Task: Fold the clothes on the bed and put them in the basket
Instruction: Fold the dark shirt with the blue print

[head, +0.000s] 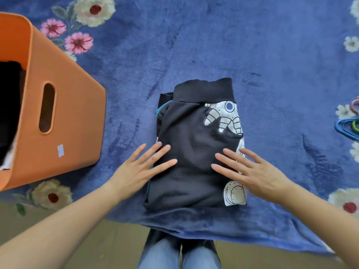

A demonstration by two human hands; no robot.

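A plush blue bedspread with printed pink and cream flowers (194,45) fills most of the frame, its near edge hanging over a tan floor (93,247) along the bottom. At the left edge stands an orange plastic basket with an oval handle slot (73,113). It looks tilted in the wide-angle view, and dark cloth (9,103) shows inside its opening. In the centre of the frame lies a folded black sweatshirt with a white astronaut print and teal trim (194,156), flat on the bedspread. Its ribbed hem is at the top, and it lies well apart from the basket.

Two bare forearms reach in from the lower corners. The left hand (139,171) lies flat with its fingers straight and spread wide, the fingertips on the sweatshirt's left edge. The right hand (252,171) is likewise flat and splayed, its fingers resting on the right part of the sweatshirt near the print. Neither hand grips anything.

Blue jeans (180,255) show at the bottom centre. Coloured plastic hangers (347,127) poke in at the right edge. A small pale label (60,150) is stuck to the basket wall.
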